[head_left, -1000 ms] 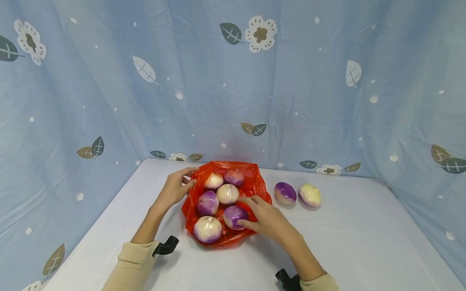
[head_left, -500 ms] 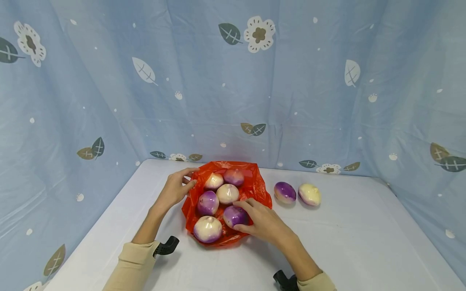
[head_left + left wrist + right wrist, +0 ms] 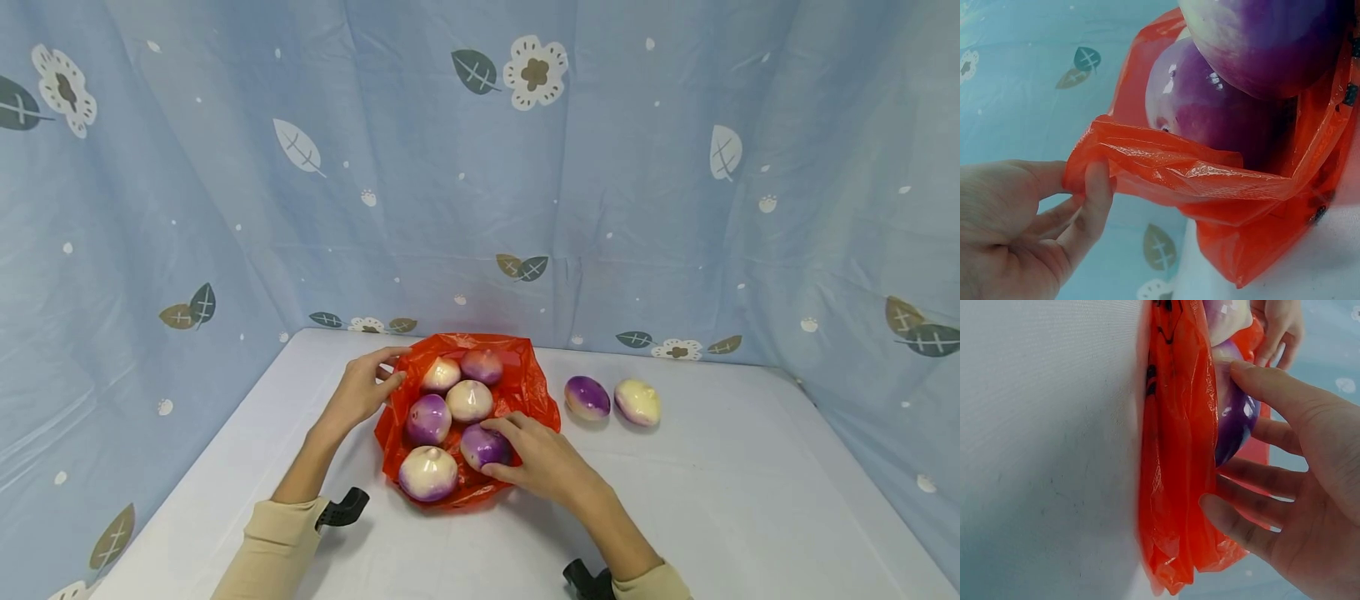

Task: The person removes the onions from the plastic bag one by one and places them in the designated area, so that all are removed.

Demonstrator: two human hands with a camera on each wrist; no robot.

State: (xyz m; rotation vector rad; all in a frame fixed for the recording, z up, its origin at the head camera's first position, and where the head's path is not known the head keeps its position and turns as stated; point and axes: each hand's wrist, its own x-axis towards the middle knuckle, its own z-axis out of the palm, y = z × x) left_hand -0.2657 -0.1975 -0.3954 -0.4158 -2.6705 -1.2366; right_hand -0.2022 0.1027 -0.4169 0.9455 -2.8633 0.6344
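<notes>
An open red plastic bag [image 3: 525, 392] sits on the table with several glossy purple-and-white onions in it. My left hand [image 3: 358, 385] pinches the bag's left rim; in the left wrist view the fingers [image 3: 1094, 187] hold a fold of red plastic. At the bag's front right, my right hand [image 3: 543, 458] grips a purple onion [image 3: 480, 446], thumb on its near side and index finger over its far side. In the right wrist view the thumb [image 3: 1260, 378] lies on that onion [image 3: 1235, 419], while the other fingers spread beside the bag. A white-topped onion [image 3: 427, 473] rests at the bag's front.
Outside the bag on the right, a purple onion [image 3: 587, 397] and a pale yellow onion [image 3: 637, 402] lie side by side on the white table [image 3: 720, 483]. A blue patterned curtain [image 3: 420, 167] stands behind and at both sides.
My right hand has shifted slightly left, its index finger coming over the purple onion. The left hand, the bag and the other onions have stayed where they were.
</notes>
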